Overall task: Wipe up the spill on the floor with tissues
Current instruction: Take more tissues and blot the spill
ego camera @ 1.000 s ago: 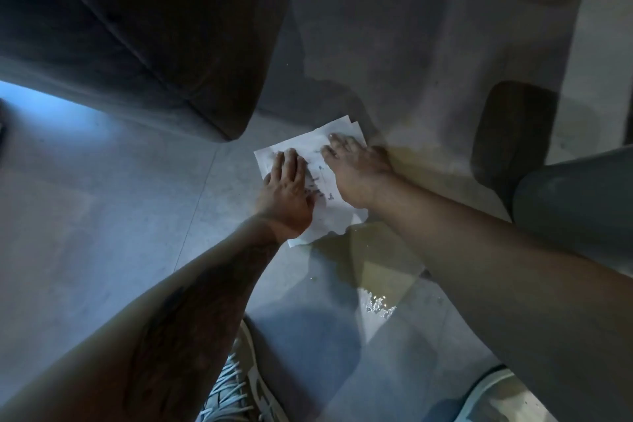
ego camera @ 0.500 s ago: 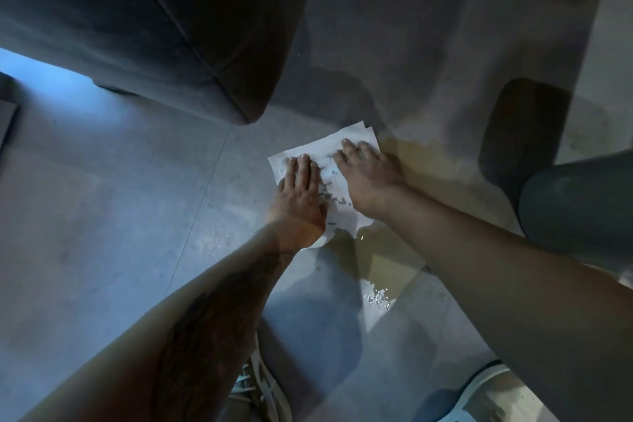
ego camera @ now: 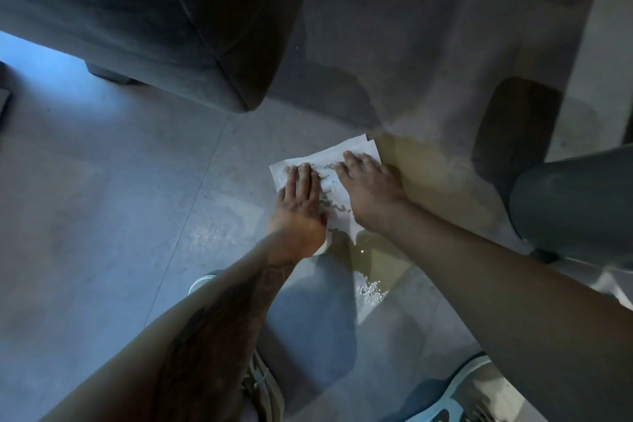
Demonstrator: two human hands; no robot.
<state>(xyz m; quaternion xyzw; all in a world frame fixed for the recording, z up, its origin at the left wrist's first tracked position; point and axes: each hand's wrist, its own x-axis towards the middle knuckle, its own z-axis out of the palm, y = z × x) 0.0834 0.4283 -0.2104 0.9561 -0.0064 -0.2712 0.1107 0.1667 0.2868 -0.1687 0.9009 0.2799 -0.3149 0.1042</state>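
White tissues (ego camera: 325, 156) lie flat on the grey tiled floor, with grey wet blotches between my hands. My left hand (ego camera: 298, 205) presses palm-down on their left half, fingers straight and together. My right hand (ego camera: 370, 195) presses palm-down on their right half. A yellowish spill (ego camera: 375, 257) pools just below the tissues and glints near my right forearm. A faint yellowish stain (ego camera: 431, 164) also spreads to the right of the tissues.
A dark sofa (ego camera: 171, 27) with a short leg (ego camera: 106, 74) stands at the upper left, its corner close above the tissues. My bent knee (ego camera: 575, 202) is at the right. My shoes (ego camera: 472, 387) are at the bottom edge.
Both hands stay pressed flat on the tissues. Hands and tissues sit slightly further right in view as my head has shifted, and the sofa shows more.
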